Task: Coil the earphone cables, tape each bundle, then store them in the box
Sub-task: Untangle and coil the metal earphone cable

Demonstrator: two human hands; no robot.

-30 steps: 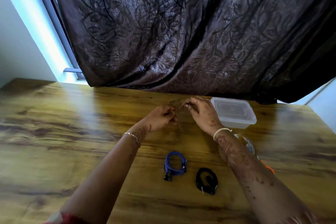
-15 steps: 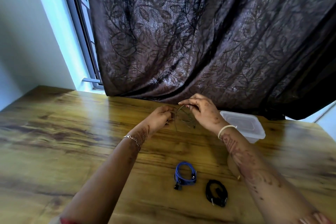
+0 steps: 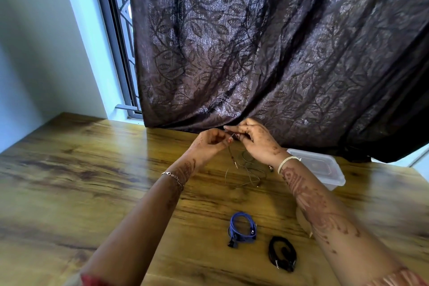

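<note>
The fingers of the left hand (image 3: 210,144) and the right hand (image 3: 256,143) pinch one thin earphone cable (image 3: 235,164) over the counter (image 3: 92,169).

Dark leaf-patterned curtain (image 3: 255,53) across a window (image 3: 116,30) — wooden table (image 3: 69,181) beneath, pale wall (image 3: 34,53) alongside

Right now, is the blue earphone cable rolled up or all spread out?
Rolled up: the blue earphone cable lies in a tight looped bundle on the wooden table.
</note>
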